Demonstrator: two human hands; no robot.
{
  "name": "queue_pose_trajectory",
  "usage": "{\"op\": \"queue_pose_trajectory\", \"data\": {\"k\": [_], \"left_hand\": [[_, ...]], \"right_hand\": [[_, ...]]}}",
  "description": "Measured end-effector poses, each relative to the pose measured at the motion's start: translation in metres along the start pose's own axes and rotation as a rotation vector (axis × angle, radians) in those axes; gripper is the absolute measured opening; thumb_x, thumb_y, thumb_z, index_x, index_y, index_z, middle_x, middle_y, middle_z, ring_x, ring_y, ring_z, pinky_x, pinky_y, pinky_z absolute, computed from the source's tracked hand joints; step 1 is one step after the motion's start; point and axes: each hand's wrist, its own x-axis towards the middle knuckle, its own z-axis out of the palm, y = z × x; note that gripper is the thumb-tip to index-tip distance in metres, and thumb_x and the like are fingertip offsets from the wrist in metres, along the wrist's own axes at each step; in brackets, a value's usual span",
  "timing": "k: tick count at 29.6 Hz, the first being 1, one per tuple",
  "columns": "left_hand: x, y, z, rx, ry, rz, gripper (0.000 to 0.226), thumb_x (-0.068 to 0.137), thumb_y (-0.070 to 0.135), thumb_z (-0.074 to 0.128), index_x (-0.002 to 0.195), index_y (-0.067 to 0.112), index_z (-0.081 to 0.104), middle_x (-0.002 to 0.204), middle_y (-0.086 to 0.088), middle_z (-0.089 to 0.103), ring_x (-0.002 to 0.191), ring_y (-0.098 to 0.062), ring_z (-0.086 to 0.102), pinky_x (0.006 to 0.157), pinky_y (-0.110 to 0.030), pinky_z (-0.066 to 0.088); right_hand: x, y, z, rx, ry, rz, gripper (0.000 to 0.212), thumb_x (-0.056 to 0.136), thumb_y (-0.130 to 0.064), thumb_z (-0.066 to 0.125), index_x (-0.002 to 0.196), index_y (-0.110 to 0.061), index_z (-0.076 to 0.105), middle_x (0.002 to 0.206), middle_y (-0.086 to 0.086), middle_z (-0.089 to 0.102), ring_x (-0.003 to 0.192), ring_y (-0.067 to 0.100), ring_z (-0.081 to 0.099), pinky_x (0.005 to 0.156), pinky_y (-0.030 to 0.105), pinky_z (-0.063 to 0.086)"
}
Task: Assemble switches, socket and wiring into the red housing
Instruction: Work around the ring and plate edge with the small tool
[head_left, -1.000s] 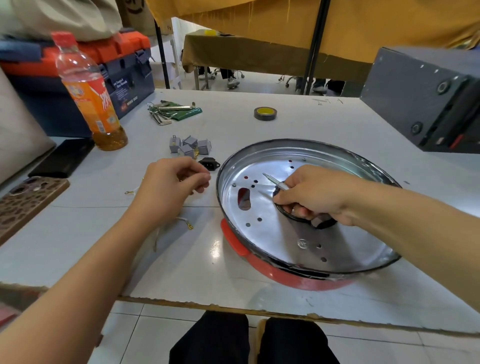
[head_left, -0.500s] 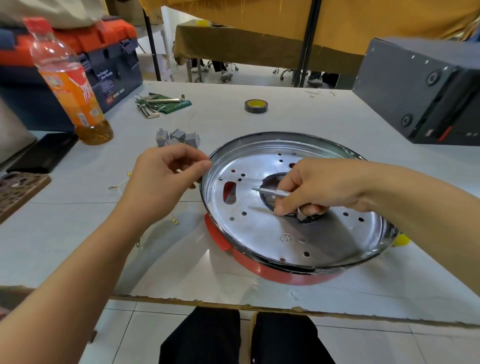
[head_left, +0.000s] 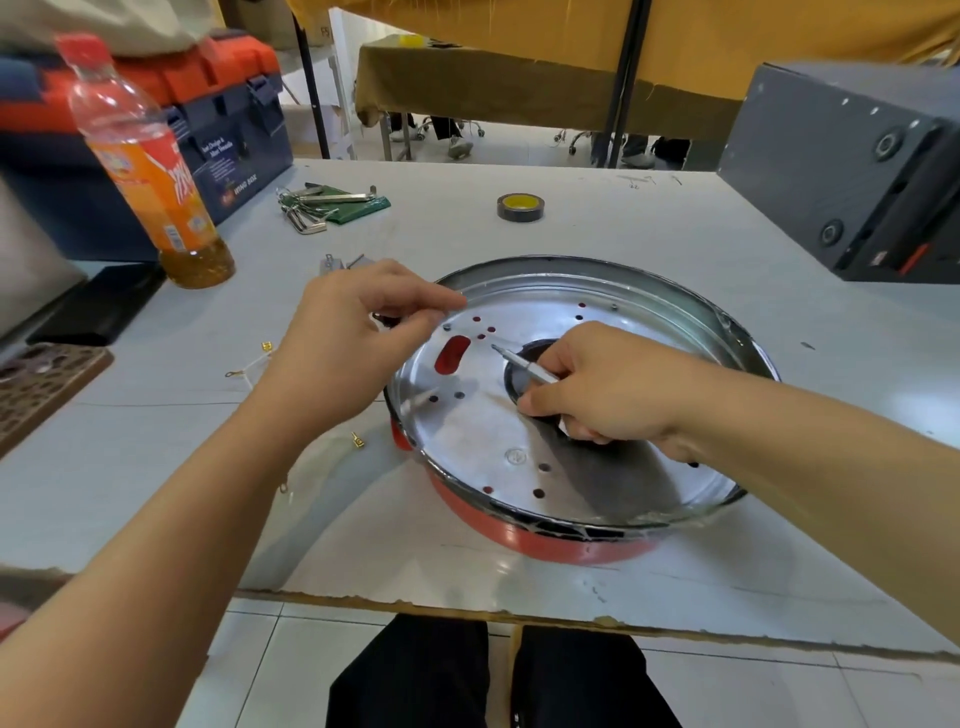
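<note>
Red housing (head_left: 545, 540) with a silver metal plate (head_left: 519, 415) on the white tabletop (head_left: 675, 249), both hands over it.

Plastic bottle (head_left: 150, 171) at far left holds a little amber drink at the bottom; behind it sits a closed blue-and-orange toolbox (head_left: 218, 130). The plate is round, shiny, dotted with holes, with one oval slot showing red and a dark centre opening. Right hand (head_left: 608, 395) fingers curl round a slim silver screwdriver (head_left: 524, 361); left hand (head_left: 358, 343) fingers pinch narrowly above the rim, holding what I cannot tell.

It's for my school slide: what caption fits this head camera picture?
Right hand holds a screwdriver over the metal plate; left hand reaches in.
</note>
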Motion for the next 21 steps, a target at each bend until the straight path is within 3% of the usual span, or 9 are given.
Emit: {"op": "queue_pose_trajectory", "data": {"k": [4, 7, 11, 14, 21], "left_hand": [[-0.001, 0.003, -0.002, -0.013, -0.073, -0.019, 0.02, 0.086, 0.012, 0.064, 0.094, 0.029, 0.072, 0.087, 0.009, 0.069, 0.081, -0.004, 0.059, 0.074, -0.011, 0.046], [0.0, 0.006, -0.002, -0.061, -0.118, -0.038, 0.015, 0.084, 0.014, 0.066, 0.09, 0.027, 0.072, 0.083, 0.012, 0.071, 0.08, 0.0, 0.064, 0.075, -0.009, 0.049], [0.002, 0.011, -0.002, -0.235, -0.175, -0.085, 0.009, 0.08, 0.012, 0.07, 0.088, 0.01, 0.069, 0.077, -0.005, 0.074, 0.077, -0.018, 0.071, 0.078, -0.023, 0.055], [0.002, 0.014, -0.001, -0.306, -0.208, -0.103, 0.007, 0.079, 0.009, 0.069, 0.085, 0.006, 0.068, 0.074, -0.008, 0.074, 0.075, -0.028, 0.07, 0.076, -0.032, 0.057], [0.003, 0.016, 0.002, -0.361, -0.16, -0.114, 0.003, 0.08, 0.008, 0.068, 0.08, 0.006, 0.07, 0.067, -0.009, 0.071, 0.06, -0.023, 0.066, 0.063, -0.031, 0.059]], "right_hand": [[-0.002, -0.001, -0.007, 0.107, 0.018, -0.02, 0.024, 0.092, -0.015, 0.056, 0.069, -0.009, 0.06, 0.057, 0.005, 0.058, 0.031, 0.004, 0.043, 0.036, 0.011, 0.034], [-0.001, -0.002, -0.011, 0.178, 0.089, -0.102, 0.022, 0.094, -0.016, 0.053, 0.08, -0.009, 0.068, 0.071, 0.002, 0.07, 0.038, -0.004, 0.049, 0.039, 0.007, 0.036], [-0.002, -0.004, -0.01, 0.262, 0.14, -0.2, 0.013, 0.09, -0.013, 0.06, 0.083, -0.011, 0.07, 0.066, -0.001, 0.069, 0.039, -0.003, 0.05, 0.039, 0.006, 0.034], [-0.002, -0.006, -0.009, 0.324, 0.164, -0.242, 0.006, 0.085, -0.009, 0.065, 0.084, -0.008, 0.07, 0.058, -0.005, 0.066, 0.038, -0.002, 0.049, 0.039, 0.007, 0.036], [-0.002, -0.01, -0.009, 0.329, 0.197, -0.301, 0.004, 0.078, -0.008, 0.073, 0.081, -0.009, 0.071, 0.061, 0.003, 0.063, 0.045, 0.007, 0.043, 0.04, 0.012, 0.037]]}}
